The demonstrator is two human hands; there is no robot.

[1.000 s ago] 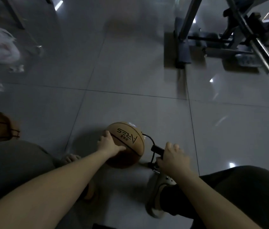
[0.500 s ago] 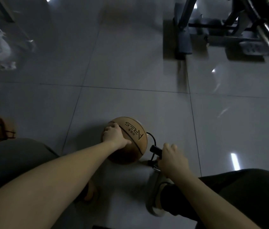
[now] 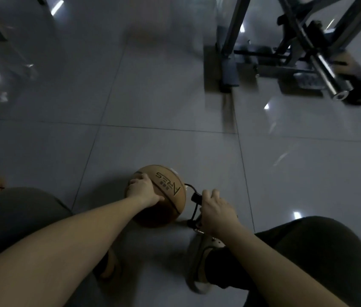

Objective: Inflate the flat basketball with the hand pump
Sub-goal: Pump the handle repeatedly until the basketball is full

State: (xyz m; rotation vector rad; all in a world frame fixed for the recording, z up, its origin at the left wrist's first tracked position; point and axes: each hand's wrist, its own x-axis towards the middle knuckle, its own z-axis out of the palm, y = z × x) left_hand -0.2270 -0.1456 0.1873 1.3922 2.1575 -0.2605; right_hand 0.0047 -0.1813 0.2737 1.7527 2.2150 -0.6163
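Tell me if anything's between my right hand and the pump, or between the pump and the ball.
Nothing visible. The right hand grips the pump handle, the left hand holds the basketball, and the hose runs clear between them.

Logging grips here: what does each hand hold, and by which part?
Left hand holds the basketball by its top; right hand grips the pump by its handle.

Left hand (image 3: 144, 191) clasps basketball (image 3: 170, 196); right hand (image 3: 216, 212) grips pump handle (image 3: 196, 198)
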